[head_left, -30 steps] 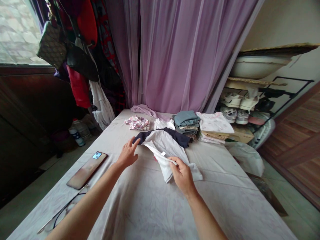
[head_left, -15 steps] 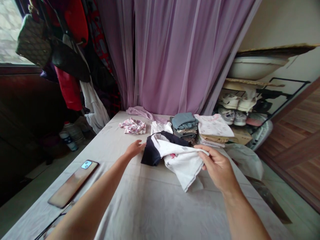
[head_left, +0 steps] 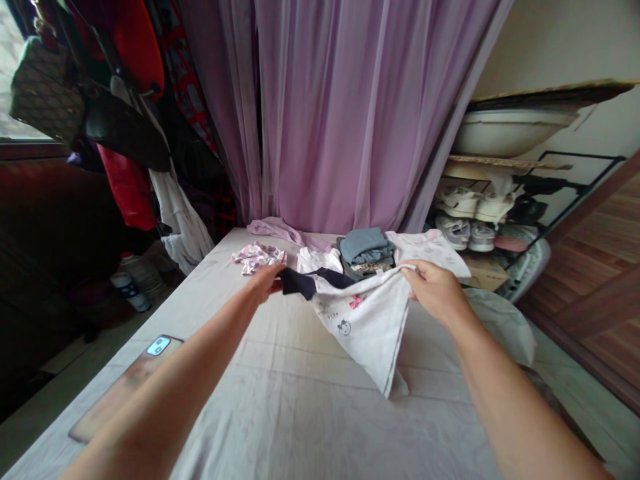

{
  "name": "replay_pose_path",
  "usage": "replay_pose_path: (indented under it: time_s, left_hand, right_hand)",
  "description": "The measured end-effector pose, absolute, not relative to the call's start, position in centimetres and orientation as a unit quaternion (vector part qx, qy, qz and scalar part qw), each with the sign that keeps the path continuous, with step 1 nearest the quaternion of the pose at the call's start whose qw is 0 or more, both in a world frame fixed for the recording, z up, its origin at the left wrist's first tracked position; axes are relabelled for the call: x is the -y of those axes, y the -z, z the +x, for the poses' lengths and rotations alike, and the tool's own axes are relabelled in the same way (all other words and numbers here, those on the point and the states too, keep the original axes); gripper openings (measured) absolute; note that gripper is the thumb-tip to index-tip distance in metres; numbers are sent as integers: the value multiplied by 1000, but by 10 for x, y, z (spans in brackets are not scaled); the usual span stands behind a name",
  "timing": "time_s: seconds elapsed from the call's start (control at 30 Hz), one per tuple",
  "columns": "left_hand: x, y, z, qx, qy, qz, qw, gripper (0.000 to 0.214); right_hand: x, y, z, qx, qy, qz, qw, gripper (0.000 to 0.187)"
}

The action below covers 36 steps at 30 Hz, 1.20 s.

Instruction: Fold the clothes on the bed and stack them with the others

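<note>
Pinching a white printed shirt (head_left: 363, 327), left hand (head_left: 263, 281) and right hand (head_left: 434, 288) hold it; sneakers (head_left: 493, 207) fill the rack (head_left: 565, 158).

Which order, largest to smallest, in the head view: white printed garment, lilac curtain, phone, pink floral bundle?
1. Lilac curtain
2. White printed garment
3. Phone and pink floral bundle: unsure, the phone sits nearer the camera.
</note>
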<state>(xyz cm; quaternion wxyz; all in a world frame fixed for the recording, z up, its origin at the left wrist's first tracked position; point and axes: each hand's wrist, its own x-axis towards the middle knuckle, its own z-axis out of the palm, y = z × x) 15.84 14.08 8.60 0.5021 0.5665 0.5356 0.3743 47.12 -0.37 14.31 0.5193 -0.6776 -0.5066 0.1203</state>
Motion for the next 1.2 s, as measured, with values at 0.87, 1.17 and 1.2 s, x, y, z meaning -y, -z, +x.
replay_pose_path:
  time_s: [0.87, 1.17, 1.2]
  left_hand:
    - [40, -38, 40, -607, -543, 322, 482, 42]
    - [22, -37, 32, -615, -475, 385, 498, 60]
    - [15, -39, 33, -615, -469, 386, 503, 55]
  right_hand:
    - [136, -28, 396, 608, -291, -643, 364, 33]
    - [125, -23, 407, 620, -293, -663, 300, 35]
    - [118, -23, 408, 613, -291, -671, 298, 37]
